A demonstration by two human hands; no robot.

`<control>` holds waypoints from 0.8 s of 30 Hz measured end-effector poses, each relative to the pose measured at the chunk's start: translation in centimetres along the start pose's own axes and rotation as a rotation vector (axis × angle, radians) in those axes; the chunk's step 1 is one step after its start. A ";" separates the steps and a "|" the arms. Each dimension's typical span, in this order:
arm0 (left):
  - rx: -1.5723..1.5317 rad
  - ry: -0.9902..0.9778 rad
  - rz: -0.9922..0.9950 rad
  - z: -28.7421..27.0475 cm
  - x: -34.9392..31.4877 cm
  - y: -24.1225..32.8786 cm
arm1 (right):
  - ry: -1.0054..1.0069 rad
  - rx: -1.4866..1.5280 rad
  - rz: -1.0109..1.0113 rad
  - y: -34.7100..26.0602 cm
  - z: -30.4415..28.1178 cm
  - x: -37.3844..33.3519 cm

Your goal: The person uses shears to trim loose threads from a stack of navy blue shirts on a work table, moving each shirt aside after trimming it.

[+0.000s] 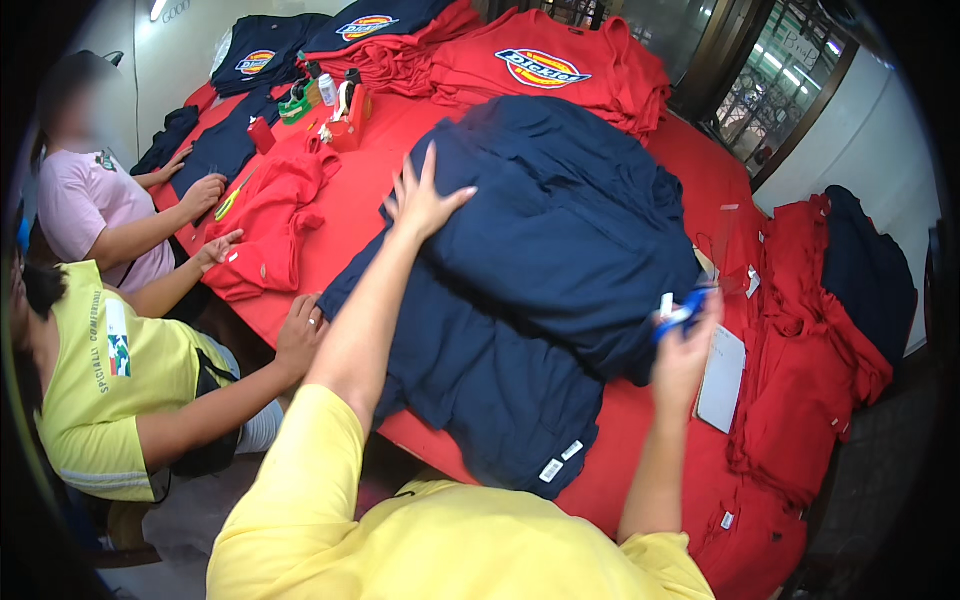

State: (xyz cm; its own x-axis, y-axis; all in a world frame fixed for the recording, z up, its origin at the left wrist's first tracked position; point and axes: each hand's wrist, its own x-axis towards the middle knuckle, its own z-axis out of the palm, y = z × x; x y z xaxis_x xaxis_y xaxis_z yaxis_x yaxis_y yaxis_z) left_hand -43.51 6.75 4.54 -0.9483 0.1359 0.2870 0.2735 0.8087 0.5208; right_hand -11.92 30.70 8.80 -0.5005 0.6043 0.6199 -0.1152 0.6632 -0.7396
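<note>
A thick heap of navy garments point(560, 220) lies in front of me on the red-covered table point(640, 440). My left hand point(425, 205) rests on its far left side, fingers spread and holding nothing. At the heap's right edge, my right hand point(688, 335) grips blue-handled snips point(682, 312), slightly blurred, with a small white piece beside them. Another navy garment point(500, 390) spreads out below the heap toward me. Two white labels point(560, 462) show at its near edge.
Red garments point(795, 380) hang over the right side, beside a white notepad point(722, 380). Red shirts point(540, 65) are stacked at the back, near a tape dispenser point(348, 118). At left, two co-workers handle garments; yellow scissors point(235, 198) lie by them.
</note>
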 end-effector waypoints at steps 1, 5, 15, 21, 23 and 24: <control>-0.222 -0.065 -0.115 2.0 -0.8 -1.5 | -0.105 -0.089 0.035 -0.9 1.8 -1.5; -0.226 0.188 0.125 0.6 2.3 0.3 | -0.111 -0.380 -0.153 2.6 6.5 -2.0; 0.181 0.270 0.265 5.7 11.8 11.5 | 0.104 -0.539 -0.067 11.5 7.0 8.7; -0.462 -0.093 0.132 4.0 11.5 2.5 | 0.103 -0.532 0.029 12.0 8.7 8.3; -0.274 0.091 0.184 4.2 5.8 0.2 | 0.113 -0.528 0.054 12.5 8.3 8.5; -0.115 0.074 0.142 4.5 1.2 0.1 | 0.132 -0.515 0.040 13.0 7.7 8.7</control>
State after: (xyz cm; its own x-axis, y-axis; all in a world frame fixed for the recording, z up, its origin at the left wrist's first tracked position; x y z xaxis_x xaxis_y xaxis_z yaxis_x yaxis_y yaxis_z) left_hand -45.36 9.55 1.36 -0.8854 0.1985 0.4203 0.4246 0.7131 0.5578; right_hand -24.40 41.14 2.52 -0.3794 0.6622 0.6462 0.3543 0.7492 -0.5596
